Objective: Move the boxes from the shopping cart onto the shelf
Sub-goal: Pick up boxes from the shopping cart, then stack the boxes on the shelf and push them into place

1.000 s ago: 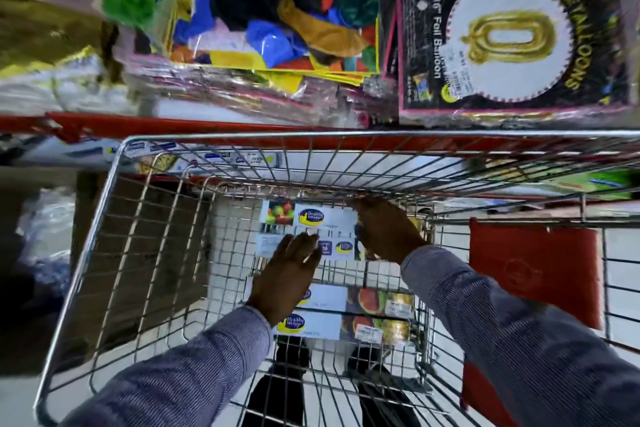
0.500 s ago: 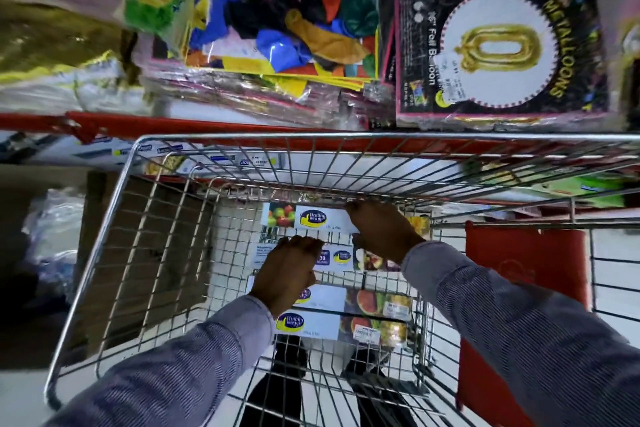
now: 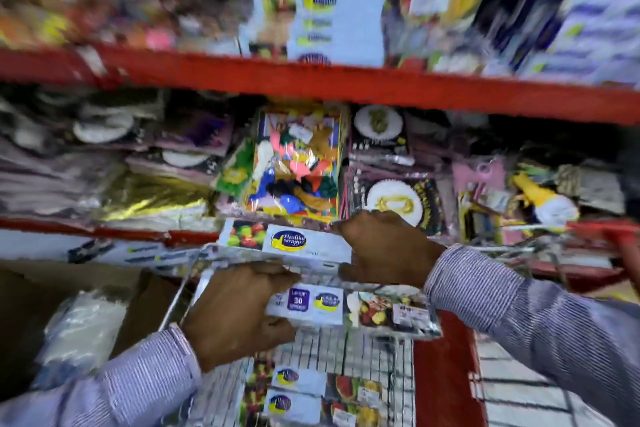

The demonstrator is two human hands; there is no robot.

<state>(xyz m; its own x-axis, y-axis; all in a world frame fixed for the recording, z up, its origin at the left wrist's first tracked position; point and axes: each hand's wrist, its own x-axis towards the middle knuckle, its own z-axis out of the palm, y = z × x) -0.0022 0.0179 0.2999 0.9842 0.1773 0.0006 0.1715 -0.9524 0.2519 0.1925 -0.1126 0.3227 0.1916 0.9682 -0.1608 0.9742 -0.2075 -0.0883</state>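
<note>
White cardboard, printed with fruit and a blue-and-yellow logo: two long boxes held at mid-frame, just above the wire shopping cart (image 3: pixel 363 357). Upper box (image 3: pixel 298 243) clamped at its right end by the right hand (image 3: pixel 384 250), fingers curled over the top edge. Lower box (image 3: pixel 346 308) pinched at its left end by the left hand (image 3: pixel 235 312), thumb on top, fingers underneath. Hard to tell whether each hand also steadies the other box; blur smears the edges where the two meet. Hands apart, one at each end of the pair, both closed on cardboard.

More boxes of the same print (image 3: pixel 304 395) lying in the cart, lower centre. Matching stock standing upright on the top shelf, upper centre of the frame, above the red shelf rail (image 3: pixel 346 80).

Likely step: carrying the pair up out of the cart toward that upper shelf.

Risks from here, as judged:
- Boxes gripped at opposite ends only, so either could pivot and slip free during the lift
- Far ends catching on the cart rim or the red rail on the way up
- Middle shelf crowded with balloon packs (image 3: pixel 298 163) right behind the boxes, easy to knock loose
- Fast head and arm motion, shown by heavy blur, leaving little margin for aiming the slot
</note>
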